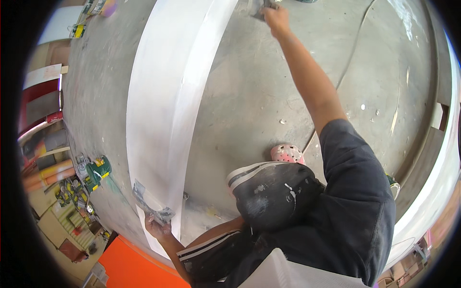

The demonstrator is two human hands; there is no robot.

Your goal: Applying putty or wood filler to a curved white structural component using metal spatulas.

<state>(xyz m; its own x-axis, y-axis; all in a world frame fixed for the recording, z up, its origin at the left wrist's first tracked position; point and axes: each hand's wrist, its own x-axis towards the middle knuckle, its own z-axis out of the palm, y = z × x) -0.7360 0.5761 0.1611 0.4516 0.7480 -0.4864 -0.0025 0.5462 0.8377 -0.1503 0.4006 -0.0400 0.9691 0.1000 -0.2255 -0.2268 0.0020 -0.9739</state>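
Observation:
A long white panel (161,115) with a lengthwise crease runs from the top of the head view down to the lower left. Close to its lower end, my left hand (156,227) is closed around a wide putty knife (152,205), grey and smeared, which lies over the panel's surface. My right arm stretches far forward, past the panel's right side. At the top edge, my right hand (277,20) is closed on a small greyish tool; its shape is partly cut off, so I cannot tell its kind.
A pink clog (287,154) is on the grey floor (235,101) by my bent knee. A cable (354,53) crosses the floor at right. Green cans (98,172) and clutter stand at left, with an orange sheet (134,266) below. A long white piece (427,206) curves along the right.

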